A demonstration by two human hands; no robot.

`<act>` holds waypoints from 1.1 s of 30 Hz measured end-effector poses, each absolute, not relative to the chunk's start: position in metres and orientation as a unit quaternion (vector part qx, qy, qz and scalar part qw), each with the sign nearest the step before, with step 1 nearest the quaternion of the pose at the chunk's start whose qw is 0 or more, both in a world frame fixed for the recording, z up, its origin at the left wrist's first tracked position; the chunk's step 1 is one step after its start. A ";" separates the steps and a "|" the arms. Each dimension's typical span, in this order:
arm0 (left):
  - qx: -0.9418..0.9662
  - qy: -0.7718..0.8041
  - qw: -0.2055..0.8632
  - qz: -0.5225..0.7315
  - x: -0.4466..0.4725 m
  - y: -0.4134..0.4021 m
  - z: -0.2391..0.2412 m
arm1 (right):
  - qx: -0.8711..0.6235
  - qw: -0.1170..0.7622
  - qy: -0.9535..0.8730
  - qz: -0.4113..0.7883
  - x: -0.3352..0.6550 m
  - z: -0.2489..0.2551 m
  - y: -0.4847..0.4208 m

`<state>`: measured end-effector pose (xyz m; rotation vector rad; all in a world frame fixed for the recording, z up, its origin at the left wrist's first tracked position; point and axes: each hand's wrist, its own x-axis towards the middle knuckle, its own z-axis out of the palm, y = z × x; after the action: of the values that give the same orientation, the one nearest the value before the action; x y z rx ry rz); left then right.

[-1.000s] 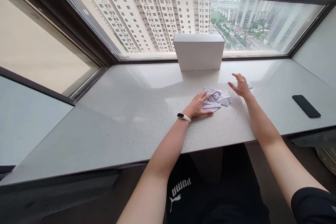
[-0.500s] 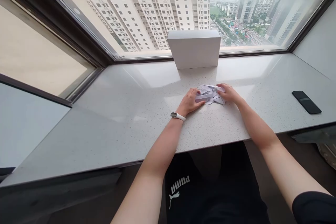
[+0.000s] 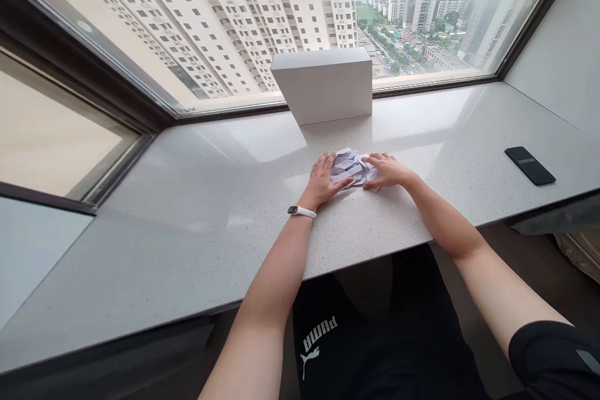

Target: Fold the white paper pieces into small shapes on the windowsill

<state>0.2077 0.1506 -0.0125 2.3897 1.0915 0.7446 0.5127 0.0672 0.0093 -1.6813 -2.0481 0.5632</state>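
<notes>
A small heap of folded white paper pieces lies on the pale speckled stone sill. My left hand, with a white band on its wrist, presses against the heap's left side, fingers stretched out flat. From the right, my right hand cups the heap, its fingers extended and lying on the papers. The two hands enclose the pile between them. Just behind it a white rectangular box stands upright against the window.
A black phone lies flat on the sill at the far right. A wide window runs along the back, with tower blocks outside. A white wall closes the right end. My dark-clothed lap is below the sill's front edge.
My right hand came down from the air onto the papers, and both hands pushed the scattered pieces together into a tighter heap. The camera view shifted slightly right.
</notes>
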 end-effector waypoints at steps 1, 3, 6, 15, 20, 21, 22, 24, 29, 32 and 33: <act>0.859 0.390 0.208 0.258 0.208 0.152 -0.015 | -0.611 0.209 -0.739 0.192 0.509 0.007 0.069; 0.862 0.383 0.211 0.254 0.209 0.154 -0.018 | -0.613 0.208 -0.741 0.180 0.505 0.004 0.073; 0.858 0.387 0.208 0.265 0.208 0.156 -0.018 | -0.606 0.214 -0.745 0.180 0.505 0.005 0.075; 0.834 0.411 0.214 0.299 0.203 0.158 -0.012 | -0.556 0.267 -0.762 0.197 0.493 0.001 0.079; 0.827 0.427 0.223 0.289 0.201 0.160 -0.013 | -0.569 0.285 -0.744 0.204 0.482 -0.005 0.082; 0.831 0.420 0.234 0.279 0.201 0.160 -0.012 | -0.569 0.288 -0.742 0.204 0.481 -0.005 0.083; 0.835 0.412 0.247 0.269 0.201 0.160 -0.011 | -0.567 0.292 -0.742 0.205 0.481 -0.006 0.084; 0.836 0.405 0.267 0.256 0.201 0.158 -0.006 | -0.559 0.301 -0.745 0.206 0.480 -0.006 0.085; 0.819 0.411 0.274 0.291 0.201 0.154 0.002 | -0.552 0.328 -0.735 0.216 0.482 -0.007 0.087; 0.814 0.403 0.269 0.321 0.202 0.155 0.000 | -0.550 0.355 -0.724 0.218 0.482 -0.008 0.088; 0.812 0.401 0.267 0.328 0.202 0.156 -0.001 | -0.549 0.361 -0.722 0.216 0.482 -0.009 0.088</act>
<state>0.2024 0.1556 -0.0013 2.1926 1.0826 0.8856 0.4816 0.0878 -0.0088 -1.4135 -1.8602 0.5572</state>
